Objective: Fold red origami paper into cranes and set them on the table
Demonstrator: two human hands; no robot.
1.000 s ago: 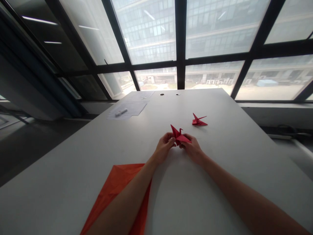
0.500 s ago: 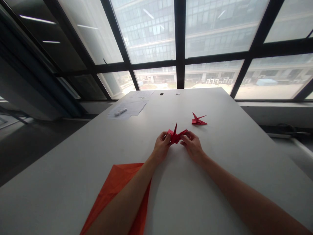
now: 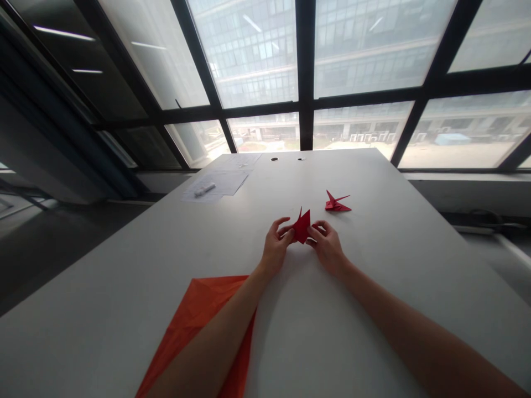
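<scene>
Head view: left hand (image 3: 275, 246) has thumb and a finger pinching the left side of a red paper crane (image 3: 302, 227), index finger raised off the paper; far-side contact partly hidden. Right hand (image 3: 327, 246) has thumb and fingertips pinching the crane's right edge, other fingers curled. Crane sits between the two hands, one flat triangular side facing the camera, thin point sticking up behind; can't tell if it touches the desk (image 3: 373, 254) below. Second red paper crane (image 3: 337, 205) lies on the desk just beyond the right hand. Orange paper (image 3: 194, 318) lies nearer the camera, partly under the left forearm (image 3: 232, 326). Far left: white paper sheets (image 3: 236, 182) with a white tube (image 3: 204, 189) on top. Black-framed windows (image 3: 257, 55) behind.
</scene>
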